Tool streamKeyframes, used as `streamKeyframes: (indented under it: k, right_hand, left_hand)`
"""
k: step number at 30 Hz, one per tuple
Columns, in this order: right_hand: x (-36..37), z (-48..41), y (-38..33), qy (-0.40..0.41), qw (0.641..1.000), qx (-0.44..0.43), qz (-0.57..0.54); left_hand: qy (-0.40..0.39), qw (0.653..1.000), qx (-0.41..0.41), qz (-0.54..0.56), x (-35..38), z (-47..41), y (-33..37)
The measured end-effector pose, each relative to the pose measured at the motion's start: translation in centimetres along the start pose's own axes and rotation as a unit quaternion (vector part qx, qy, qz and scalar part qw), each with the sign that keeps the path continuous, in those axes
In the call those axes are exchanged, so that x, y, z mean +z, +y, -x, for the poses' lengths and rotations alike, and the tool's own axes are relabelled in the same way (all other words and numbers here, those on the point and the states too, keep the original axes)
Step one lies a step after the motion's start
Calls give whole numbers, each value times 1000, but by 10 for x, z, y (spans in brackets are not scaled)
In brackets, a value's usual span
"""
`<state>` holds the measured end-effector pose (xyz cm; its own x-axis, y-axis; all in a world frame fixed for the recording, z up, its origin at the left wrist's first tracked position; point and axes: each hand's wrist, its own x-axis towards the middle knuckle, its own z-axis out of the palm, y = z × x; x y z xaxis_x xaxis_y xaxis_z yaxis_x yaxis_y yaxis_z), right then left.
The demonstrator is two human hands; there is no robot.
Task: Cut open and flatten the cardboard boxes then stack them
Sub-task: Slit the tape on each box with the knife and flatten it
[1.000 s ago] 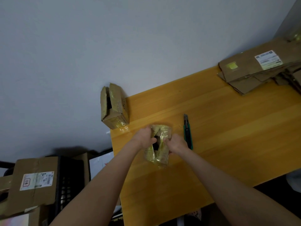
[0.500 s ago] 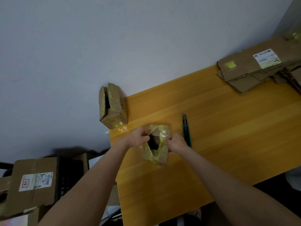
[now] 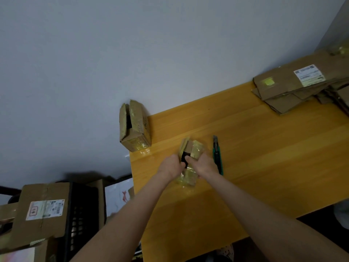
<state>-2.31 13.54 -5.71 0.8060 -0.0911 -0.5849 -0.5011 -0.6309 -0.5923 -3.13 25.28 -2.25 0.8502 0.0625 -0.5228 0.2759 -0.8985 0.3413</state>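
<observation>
1. A yellow wooden table (image 3: 255,167) stands against a plain grey wall (image 3: 132,53).
2. The small taped box (image 3: 196,151) sits on the table near its left edge, top flaps parted.
3. The left hand (image 3: 171,166) and right hand (image 3: 204,165) grip it, fingers curled into the opening.
4. A green utility knife (image 3: 217,157) lies just right of the right fingers.
5. Another open box (image 3: 135,127) stands beyond the left fingers, at the table's corner.
6. Flattened cardboard (image 3: 294,86) is stacked far right, well apart from the fingers.
7. A black crate (image 3: 83,214) sits left of the table.

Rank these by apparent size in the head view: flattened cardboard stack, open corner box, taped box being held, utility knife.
1. flattened cardboard stack
2. open corner box
3. taped box, partly covered, so its rank below the open corner box is unsure
4. utility knife
</observation>
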Motion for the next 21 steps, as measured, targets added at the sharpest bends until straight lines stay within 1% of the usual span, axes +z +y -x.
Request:
streamKeyframes:
  k: [2, 4, 6, 8, 10, 13, 15, 17, 18, 21]
  right_hand:
    - [-10, 2, -8, 6, 1000, 8, 15]
    - [-21, 4, -16, 19, 998, 7, 60]
    - [-34, 4, -23, 26, 998, 5, 58]
    - [-46, 3, -28, 9, 1000, -23, 8]
    - [-59, 4, -30, -17, 995, -39, -90]
    - [-78, 12, -31, -52, 964, -40, -259]
    - [-83, 14, -30, -59, 944, -44, -323]
    - [-82, 14, -30, -40, 935, -39, -351]
    - [-80, 14, -31, -23, 932, -38, -360]
    - [-76, 19, -36, 41, 926, -46, -371]
  left_hand:
    - [32, 999, 18, -1, -4, 1, 9]
    - [62, 997, 34, 9, -13, 4, 19]
    - [79, 996, 49, 16, -21, 6, 28]
    - [86, 994, 64, 33, -30, 9, 32]
    - [97, 991, 67, 63, -43, 8, 28]
    - [108, 978, 49, 174, -57, -1, 14]
    - [124, 962, 23, 242, -60, -3, 13]
    - [149, 945, -6, 292, -60, -3, 17]
    - [168, 939, -14, 298, -60, -3, 20]
    - [203, 946, -16, 250, -62, -5, 27]
